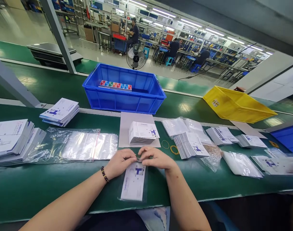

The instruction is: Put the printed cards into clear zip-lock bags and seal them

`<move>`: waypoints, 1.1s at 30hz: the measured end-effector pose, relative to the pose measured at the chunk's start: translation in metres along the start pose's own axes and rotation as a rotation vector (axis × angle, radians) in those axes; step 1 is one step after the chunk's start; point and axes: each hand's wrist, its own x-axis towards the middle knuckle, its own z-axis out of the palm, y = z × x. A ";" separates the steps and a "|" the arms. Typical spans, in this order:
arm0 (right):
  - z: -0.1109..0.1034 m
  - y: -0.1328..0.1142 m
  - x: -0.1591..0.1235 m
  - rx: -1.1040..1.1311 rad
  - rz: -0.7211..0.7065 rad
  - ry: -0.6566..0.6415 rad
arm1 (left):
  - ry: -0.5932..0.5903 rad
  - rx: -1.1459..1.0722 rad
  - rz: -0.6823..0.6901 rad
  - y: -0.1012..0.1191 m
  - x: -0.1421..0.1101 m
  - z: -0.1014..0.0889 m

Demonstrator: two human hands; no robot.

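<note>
The white rectangular paper booklet with purple print point(134, 183) lies inside a clear plastic bag point(145, 186) on the green desk point(64, 179), its long axis pointing away from the person. The left hand point(121, 162) and right hand point(156, 158), equally near, pinch the bag's far end.

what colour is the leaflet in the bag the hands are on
The leaflet is white with a purple-blue print, best seen in the head view.
</note>
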 end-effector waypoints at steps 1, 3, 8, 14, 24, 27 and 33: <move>0.002 0.002 0.000 -0.007 -0.025 -0.077 | 0.040 -0.028 -0.009 0.000 0.000 0.002; 0.006 0.007 0.001 0.021 -0.030 -0.147 | 0.101 -0.079 -0.046 -0.001 0.000 0.005; 0.009 0.019 0.002 0.167 0.101 -0.070 | 0.078 -0.384 -0.342 -0.004 0.002 0.004; 0.014 0.018 0.002 0.382 0.205 0.130 | 0.063 -0.400 -0.429 -0.003 0.003 0.001; 0.023 0.015 0.008 0.200 0.220 0.258 | 0.110 -0.317 -0.366 0.000 0.003 0.002; 0.022 0.012 0.008 0.122 0.186 0.262 | 0.126 -0.305 -0.331 -0.002 0.003 0.001; 0.027 0.011 0.011 -0.019 0.114 0.274 | 0.119 -0.265 -0.298 -0.001 0.003 0.003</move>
